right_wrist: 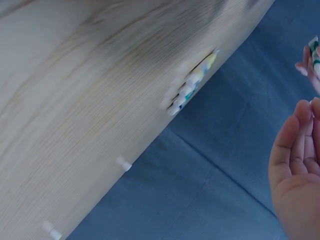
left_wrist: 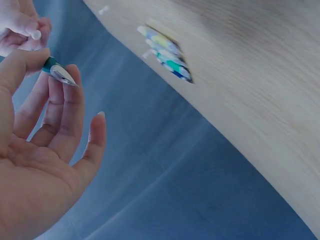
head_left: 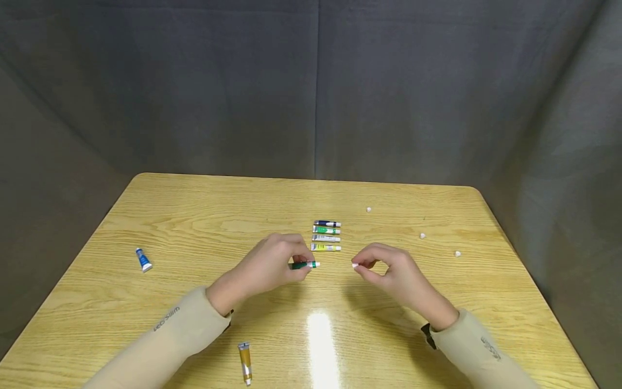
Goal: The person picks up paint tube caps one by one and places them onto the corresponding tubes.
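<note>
My left hand point(head_left: 277, 262) pinches a dark green paint tube point(head_left: 302, 265) between thumb and fingers, its narrow white nozzle pointing right. In the left wrist view the tube's flat silvery end point(left_wrist: 62, 75) sticks out of the grip. Across a short gap, my right hand point(head_left: 393, 270) pinches a small white cap point(head_left: 355, 265) at its fingertips. Just beyond the hands, several paint tubes lie side by side: a yellow tube point(head_left: 324, 247) nearest, then a whitish tube point(head_left: 324, 238), a green tube point(head_left: 325, 230) and a dark blue tube point(head_left: 326, 223).
Three loose white caps lie to the right: a far cap point(head_left: 369, 209), a middle cap point(head_left: 422, 236) and a nearer cap point(head_left: 457, 254). A blue tube point(head_left: 143, 260) rests at the left, an ochre tube point(head_left: 245, 361) near the front. Dark curtains point(head_left: 311, 92) surround the wooden table point(head_left: 218, 205).
</note>
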Motion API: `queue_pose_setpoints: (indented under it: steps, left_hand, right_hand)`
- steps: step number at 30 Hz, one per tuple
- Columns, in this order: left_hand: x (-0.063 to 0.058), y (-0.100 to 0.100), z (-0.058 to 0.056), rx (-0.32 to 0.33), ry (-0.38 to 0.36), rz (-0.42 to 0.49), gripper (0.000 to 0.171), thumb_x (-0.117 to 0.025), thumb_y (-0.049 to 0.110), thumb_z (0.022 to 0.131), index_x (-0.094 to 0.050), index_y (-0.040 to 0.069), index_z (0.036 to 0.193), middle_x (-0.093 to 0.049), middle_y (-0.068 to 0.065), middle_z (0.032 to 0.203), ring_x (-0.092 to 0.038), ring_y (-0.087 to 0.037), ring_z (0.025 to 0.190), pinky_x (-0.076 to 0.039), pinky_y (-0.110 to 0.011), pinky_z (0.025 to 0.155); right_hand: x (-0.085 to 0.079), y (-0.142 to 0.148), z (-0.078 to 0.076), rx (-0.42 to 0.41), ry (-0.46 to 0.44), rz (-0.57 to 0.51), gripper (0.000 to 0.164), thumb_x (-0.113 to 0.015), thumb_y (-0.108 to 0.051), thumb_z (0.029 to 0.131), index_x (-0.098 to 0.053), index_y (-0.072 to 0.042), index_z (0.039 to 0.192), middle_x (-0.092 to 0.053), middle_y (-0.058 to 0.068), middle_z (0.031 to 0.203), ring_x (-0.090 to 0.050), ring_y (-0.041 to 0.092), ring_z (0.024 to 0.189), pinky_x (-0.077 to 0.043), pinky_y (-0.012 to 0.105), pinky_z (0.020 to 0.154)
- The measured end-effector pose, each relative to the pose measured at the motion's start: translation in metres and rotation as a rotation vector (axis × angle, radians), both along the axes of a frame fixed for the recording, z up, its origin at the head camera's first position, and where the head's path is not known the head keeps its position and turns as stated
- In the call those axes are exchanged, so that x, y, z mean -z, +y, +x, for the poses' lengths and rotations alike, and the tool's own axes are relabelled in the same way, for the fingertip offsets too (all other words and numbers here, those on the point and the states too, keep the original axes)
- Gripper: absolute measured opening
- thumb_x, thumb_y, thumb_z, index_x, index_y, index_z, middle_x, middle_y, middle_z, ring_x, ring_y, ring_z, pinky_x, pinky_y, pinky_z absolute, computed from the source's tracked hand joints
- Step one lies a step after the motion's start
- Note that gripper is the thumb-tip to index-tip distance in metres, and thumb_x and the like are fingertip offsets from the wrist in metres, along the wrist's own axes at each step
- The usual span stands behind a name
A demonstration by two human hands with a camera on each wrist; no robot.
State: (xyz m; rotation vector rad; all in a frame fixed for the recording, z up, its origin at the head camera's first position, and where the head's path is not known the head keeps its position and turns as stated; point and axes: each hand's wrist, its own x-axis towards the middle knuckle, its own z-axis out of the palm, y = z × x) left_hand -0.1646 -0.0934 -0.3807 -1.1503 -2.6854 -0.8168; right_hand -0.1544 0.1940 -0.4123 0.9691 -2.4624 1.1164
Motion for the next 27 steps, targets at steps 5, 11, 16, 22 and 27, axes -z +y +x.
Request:
queue_pose_setpoints:
  steps: [5,11,16,22,27]
  left_hand:
    - [-0.005,0.013,0.0,0.042,0.0,0.015,0.007,-0.08,0.011,0.088,-0.08,0.012,0.095,-0.072,0.003,0.09,-0.059,-0.006,0.072,-0.047,-0.015,0.064]
    - [-0.006,0.023,-0.001,0.079,0.021,0.043,0.005,-0.079,0.009,0.088,-0.08,0.011,0.093,-0.071,0.003,0.087,-0.059,-0.006,0.073,-0.047,-0.015,0.064]
    - [-0.007,0.025,-0.002,0.096,0.017,0.058,0.005,-0.078,0.008,0.088,-0.08,0.01,0.093,-0.071,0.002,0.088,-0.06,-0.006,0.074,-0.048,-0.015,0.065]
    - [-0.008,0.028,-0.001,0.1,0.017,0.057,0.005,-0.079,0.009,0.088,-0.081,0.01,0.093,-0.072,0.001,0.089,-0.063,-0.005,0.074,-0.049,-0.014,0.066]
    - [-0.008,0.03,-0.002,0.104,0.029,0.057,0.005,-0.079,0.008,0.088,-0.081,0.011,0.092,-0.072,0.002,0.087,-0.061,-0.005,0.073,-0.048,-0.013,0.065]
  right_hand:
    - [-0.004,-0.011,0.0,-0.018,0.016,-0.033,0.016,-0.079,0.002,0.086,-0.077,-0.012,0.095,-0.076,-0.001,0.092,-0.067,0.004,0.081,-0.059,0.026,0.073]
    - [-0.006,-0.018,0.001,-0.019,0.008,-0.055,0.017,-0.079,0.0,0.087,-0.077,-0.015,0.095,-0.075,-0.004,0.09,-0.066,0.003,0.081,-0.06,0.028,0.073]
    - [-0.005,-0.02,0.001,-0.033,0.026,-0.077,0.02,-0.079,0.002,0.086,-0.076,-0.016,0.095,-0.075,-0.004,0.089,-0.065,0.005,0.08,-0.059,0.028,0.072]
    - [-0.005,-0.021,0.002,-0.056,0.019,-0.086,0.02,-0.079,0.003,0.086,-0.076,-0.015,0.096,-0.075,-0.003,0.089,-0.066,0.005,0.08,-0.059,0.028,0.073]
    - [-0.005,-0.022,0.002,-0.061,0.025,-0.086,0.021,-0.079,0.003,0.086,-0.076,-0.015,0.095,-0.075,-0.003,0.089,-0.066,0.006,0.08,-0.059,0.027,0.073]
